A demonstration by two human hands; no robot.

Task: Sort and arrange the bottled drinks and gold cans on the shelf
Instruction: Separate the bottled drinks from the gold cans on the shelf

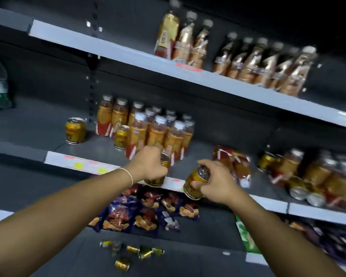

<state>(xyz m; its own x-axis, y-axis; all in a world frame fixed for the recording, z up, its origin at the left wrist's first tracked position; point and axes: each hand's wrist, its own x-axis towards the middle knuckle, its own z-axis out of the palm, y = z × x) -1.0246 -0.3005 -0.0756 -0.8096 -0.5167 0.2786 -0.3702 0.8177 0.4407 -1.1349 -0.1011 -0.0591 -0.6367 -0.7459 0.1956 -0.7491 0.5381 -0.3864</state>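
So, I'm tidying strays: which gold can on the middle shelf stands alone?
The leftmost gold can, apart from everything else. The second can stands beside the bottles, and the left hand and right hand grip others.

Upright orange bottles (157, 134), gold cans (75, 130) alongside

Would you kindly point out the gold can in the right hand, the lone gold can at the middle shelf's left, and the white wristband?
Gold can (191, 176) in right hand (216, 184): head view, upper side wall.
Lone gold can (75, 131): head view, side wall.
White wristband (129, 174): head view, strand over wrist.
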